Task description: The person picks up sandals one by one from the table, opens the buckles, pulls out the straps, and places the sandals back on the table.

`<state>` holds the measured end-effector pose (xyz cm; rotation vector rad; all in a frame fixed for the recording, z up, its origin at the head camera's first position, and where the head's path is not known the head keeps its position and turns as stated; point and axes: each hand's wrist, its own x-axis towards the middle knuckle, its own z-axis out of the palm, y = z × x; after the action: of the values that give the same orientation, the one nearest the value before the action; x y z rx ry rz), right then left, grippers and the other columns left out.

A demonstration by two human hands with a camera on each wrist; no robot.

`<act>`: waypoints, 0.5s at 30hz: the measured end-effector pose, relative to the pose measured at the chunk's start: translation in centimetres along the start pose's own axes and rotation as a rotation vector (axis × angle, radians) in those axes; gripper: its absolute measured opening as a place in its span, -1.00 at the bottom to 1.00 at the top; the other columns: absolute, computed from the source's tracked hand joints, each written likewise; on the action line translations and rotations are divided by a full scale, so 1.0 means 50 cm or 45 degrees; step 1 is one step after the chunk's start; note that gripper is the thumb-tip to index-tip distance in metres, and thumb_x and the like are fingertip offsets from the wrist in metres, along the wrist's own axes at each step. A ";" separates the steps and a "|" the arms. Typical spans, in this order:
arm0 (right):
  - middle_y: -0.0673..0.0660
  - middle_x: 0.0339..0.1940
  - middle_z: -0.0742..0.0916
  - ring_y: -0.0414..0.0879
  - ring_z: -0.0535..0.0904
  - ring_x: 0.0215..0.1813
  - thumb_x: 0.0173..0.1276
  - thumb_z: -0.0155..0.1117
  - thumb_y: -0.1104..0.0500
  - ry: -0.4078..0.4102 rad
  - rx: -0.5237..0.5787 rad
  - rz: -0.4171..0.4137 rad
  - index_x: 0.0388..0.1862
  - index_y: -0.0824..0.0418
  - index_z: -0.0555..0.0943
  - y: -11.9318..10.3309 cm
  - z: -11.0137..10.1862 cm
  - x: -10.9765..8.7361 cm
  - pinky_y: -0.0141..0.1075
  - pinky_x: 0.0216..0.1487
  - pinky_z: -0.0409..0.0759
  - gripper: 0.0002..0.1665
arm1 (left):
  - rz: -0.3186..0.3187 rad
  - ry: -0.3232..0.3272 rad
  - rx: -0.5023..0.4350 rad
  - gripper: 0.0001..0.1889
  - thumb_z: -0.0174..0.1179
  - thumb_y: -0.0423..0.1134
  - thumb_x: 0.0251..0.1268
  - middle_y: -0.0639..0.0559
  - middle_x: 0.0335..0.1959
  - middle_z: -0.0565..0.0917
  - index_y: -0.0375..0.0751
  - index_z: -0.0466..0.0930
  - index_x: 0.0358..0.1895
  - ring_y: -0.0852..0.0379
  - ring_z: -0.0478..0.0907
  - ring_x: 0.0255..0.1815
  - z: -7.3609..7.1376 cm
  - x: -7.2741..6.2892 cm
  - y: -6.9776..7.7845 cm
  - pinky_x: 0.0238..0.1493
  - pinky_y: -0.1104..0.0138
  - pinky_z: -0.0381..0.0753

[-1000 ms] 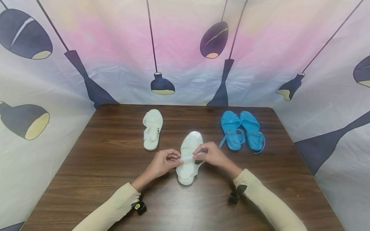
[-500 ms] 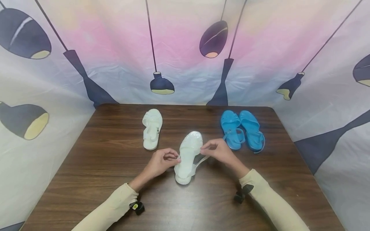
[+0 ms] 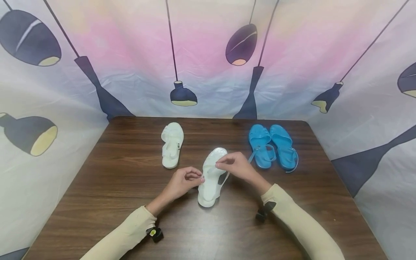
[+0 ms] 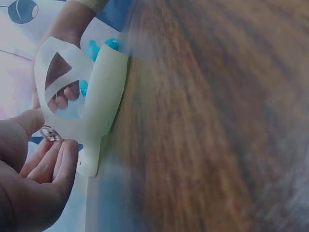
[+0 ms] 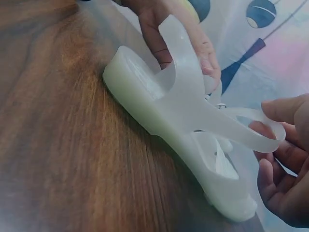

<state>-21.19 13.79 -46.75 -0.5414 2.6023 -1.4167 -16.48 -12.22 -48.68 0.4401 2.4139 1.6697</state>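
A white sandal (image 3: 208, 193) stands upright on the table between my hands, toe pointing away. At its left side my left hand (image 3: 183, 182) pinches a small metal buckle (image 4: 50, 134) between thumb and fingertips. Over the sandal's right side my right hand (image 3: 238, 168) pinches its thin ankle strap (image 5: 258, 140). That strap bends into a loop at my right fingers, and its other part runs back toward the buckle. Whether it passes through the buckle I cannot tell. The heel piece (image 5: 181, 53) rises at the back.
Another white sandal (image 3: 172, 155) lies farther back on the left. A pair of blue sandals, one left (image 3: 263, 160) and one right (image 3: 286, 159), sits at the back right. The brown wooden table (image 3: 130, 144) ends at a printed cloth backdrop (image 3: 208, 65).
My right hand first moved right, away from the sandal's middle, then came back left over it with the strap. My left hand has stayed at the buckle side.
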 end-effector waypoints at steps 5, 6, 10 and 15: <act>-0.15 -0.28 0.82 -0.19 0.65 -0.21 0.33 0.47 -0.11 -0.015 -0.197 -0.092 -0.18 0.00 0.84 -0.014 0.016 0.023 -0.26 -0.20 0.65 -0.75 | -0.026 0.005 -0.005 -0.73 0.42 -0.24 0.31 -0.14 -0.18 0.79 -0.34 0.67 -0.06 0.03 0.74 -0.13 0.003 0.001 0.004 -0.18 0.39 0.68; -0.15 -0.27 0.82 -0.20 0.64 -0.21 0.33 0.47 -0.11 -0.012 -0.233 -0.100 -0.17 0.00 0.84 -0.017 0.019 0.027 -0.27 -0.20 0.65 -0.75 | -0.033 0.003 -0.009 -0.73 0.41 -0.26 0.31 -0.17 -0.17 0.78 -0.37 0.66 -0.05 -0.01 0.74 -0.12 0.003 -0.002 0.015 -0.18 0.40 0.67; -0.10 -0.20 0.83 -0.19 0.67 -0.17 0.33 0.47 -0.12 0.023 -0.318 -0.082 -0.11 0.01 0.82 -0.023 0.024 0.035 -0.26 -0.16 0.66 -0.71 | -0.046 0.005 -0.017 -0.71 0.40 -0.29 0.31 -0.23 -0.14 0.77 -0.42 0.64 -0.02 -0.08 0.74 -0.09 0.006 -0.001 0.020 -0.17 0.41 0.67; -0.04 -0.12 0.83 -0.11 0.69 -0.13 0.35 0.43 -0.16 0.073 -0.354 -0.007 -0.01 0.01 0.80 -0.022 0.013 0.027 -0.23 -0.14 0.69 -0.63 | -0.047 0.011 -0.011 -0.70 0.41 -0.23 0.31 -0.16 -0.14 0.76 -0.37 0.66 -0.03 -0.01 0.73 -0.11 0.006 0.001 0.007 -0.11 0.35 0.70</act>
<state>-21.97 12.22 -46.12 -0.5468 2.8659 -1.0920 -16.37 -11.83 -48.44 0.3856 2.4049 1.6704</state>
